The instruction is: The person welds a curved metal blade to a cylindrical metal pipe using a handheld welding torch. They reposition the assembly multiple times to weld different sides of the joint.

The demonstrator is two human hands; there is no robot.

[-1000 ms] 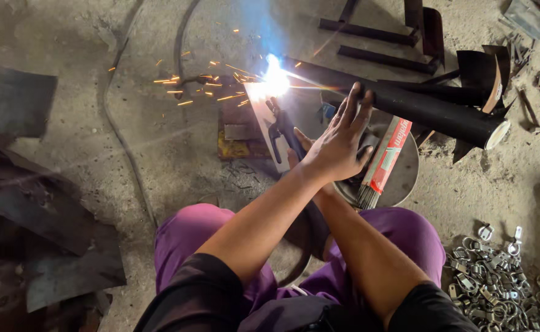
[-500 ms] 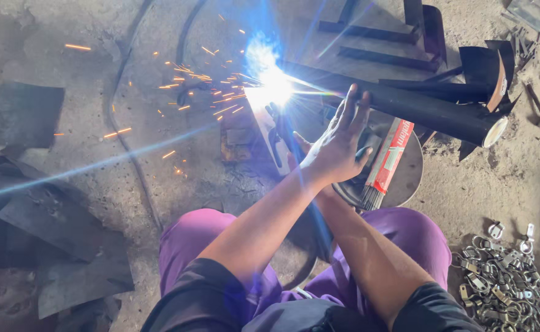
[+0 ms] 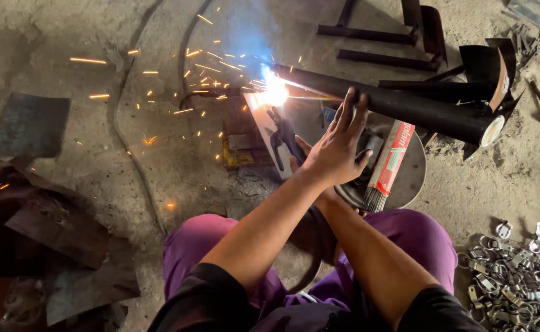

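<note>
1. Electrode holder (image 3: pixel 285 138) sits in the right hand (image 3: pixel 300 154); that grip is mostly hidden behind the left forearm, so its closure cannot be told.
2. Left hand (image 3: pixel 337 147) is raised flat, fingers spread, holding nothing.
3. Arc (image 3: pixel 274 92) burns at the near end of the black steel pipe (image 3: pixel 405 107) on the floor.
4. Sparks now scatter wider leftward than half a second ago; welding continues.
</note>
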